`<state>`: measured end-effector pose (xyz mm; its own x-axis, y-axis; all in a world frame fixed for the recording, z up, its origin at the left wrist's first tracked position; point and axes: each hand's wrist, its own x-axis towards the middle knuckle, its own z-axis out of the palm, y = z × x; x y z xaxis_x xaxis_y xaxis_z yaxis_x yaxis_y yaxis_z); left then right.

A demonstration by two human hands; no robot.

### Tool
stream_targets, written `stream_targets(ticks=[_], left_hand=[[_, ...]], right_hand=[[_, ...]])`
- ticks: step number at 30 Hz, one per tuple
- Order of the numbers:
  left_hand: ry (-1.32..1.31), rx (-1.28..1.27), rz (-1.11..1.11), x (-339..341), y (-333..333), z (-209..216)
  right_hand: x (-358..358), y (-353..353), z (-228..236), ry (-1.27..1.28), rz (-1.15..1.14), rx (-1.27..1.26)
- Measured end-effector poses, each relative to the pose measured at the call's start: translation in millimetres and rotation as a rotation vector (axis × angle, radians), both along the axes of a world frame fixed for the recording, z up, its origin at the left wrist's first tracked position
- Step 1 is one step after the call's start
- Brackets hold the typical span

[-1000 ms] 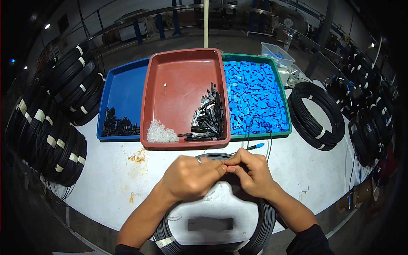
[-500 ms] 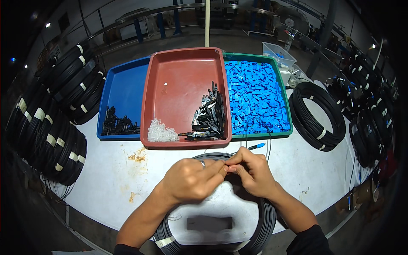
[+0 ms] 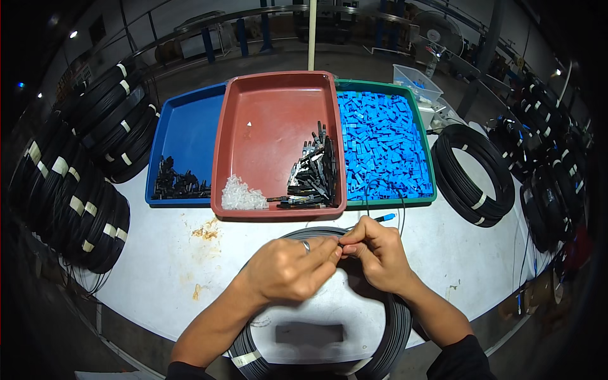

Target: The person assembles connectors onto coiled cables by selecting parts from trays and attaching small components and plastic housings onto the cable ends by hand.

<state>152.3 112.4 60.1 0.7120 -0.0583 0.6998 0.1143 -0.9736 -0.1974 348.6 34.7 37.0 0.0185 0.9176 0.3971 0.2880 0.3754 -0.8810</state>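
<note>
My left hand (image 3: pixel 292 267) and my right hand (image 3: pixel 380 256) meet at the fingertips over the far part of a black cable coil (image 3: pixel 399 329) on the table. Both are closed in a pinch on something small and dark, mostly hidden by the fingers; its kind cannot be made out. A ring sits on a left finger. Just beyond the right hand lies a cable end with a blue connector (image 3: pixel 385 218). A pale tape band (image 3: pixel 246 359) wraps the coil near my left forearm.
Across the table (image 3: pixel 158 278) stand a blue tray (image 3: pixel 190 120) with small black parts, a red tray (image 3: pixel 272 120) with clear pieces and black connectors, and a green tray (image 3: pixel 433 183) full of blue parts. Cable coils (image 3: pixel 475 174) lie at right; stacked coils (image 3: pixel 76 196) stand left.
Both hands stay together at nearly the same spot, the fingertips shifting slightly. The right hand has risen a little. The view has moved slightly; the trays and coils stand as before.
</note>
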Motion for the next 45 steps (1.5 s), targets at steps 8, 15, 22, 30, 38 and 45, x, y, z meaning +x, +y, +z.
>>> stream_targets(ticks=[8, 15, 22, 30, 38, 45], left_hand=[[-0.228, -1.009, -0.157, 5.7, 7.1, 0.0], [-0.210, -1.212, -0.109, 7.3, -5.1, 9.1], [-0.219, -0.799, -0.182, 8.1, -2.4, -1.1], [0.064, -0.040, -0.023, -0.2, 3.3, -11.6], [-0.154, -0.545, -0.165, 2.2, 19.9, -13.8], [-0.282, -0.986, -0.099, 0.4, 20.4, -14.8]], right_hand=[[8.8, 4.8, 6.3, -0.556, -0.079, 0.582], [6.1, 2.0, 12.4, -0.658, -0.201, 0.808], [6.5, 0.2, 11.9, -0.635, -0.156, 0.680], [4.0, 2.5, -0.9, -0.407, -0.118, 0.257], [7.2, 4.8, 3.9, -0.492, -0.083, 0.362], [15.3, 7.1, 4.3, -0.613, -0.155, 0.577]])
